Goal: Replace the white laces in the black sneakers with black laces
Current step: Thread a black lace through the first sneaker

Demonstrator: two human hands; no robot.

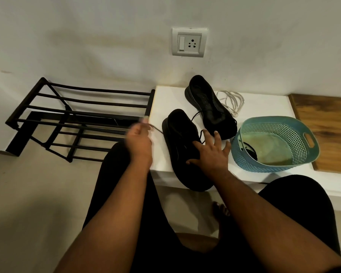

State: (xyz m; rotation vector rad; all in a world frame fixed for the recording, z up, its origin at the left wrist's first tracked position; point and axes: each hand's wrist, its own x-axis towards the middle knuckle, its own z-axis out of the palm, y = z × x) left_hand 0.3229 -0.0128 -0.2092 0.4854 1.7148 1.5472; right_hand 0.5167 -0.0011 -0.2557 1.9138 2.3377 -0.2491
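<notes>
Lying on a white tabletop, the near black low-top sneaker is steadied under the spread fingers of the right hand. A thin black cord lace is pinched and drawn sideways by the blurred left hand. The lace is judged light, limp and slippery, best gripped near its tip. Listed beside: second black sneaker, loose white laces, teal perforated plastic basket, black metal rack, wall socket.
</notes>
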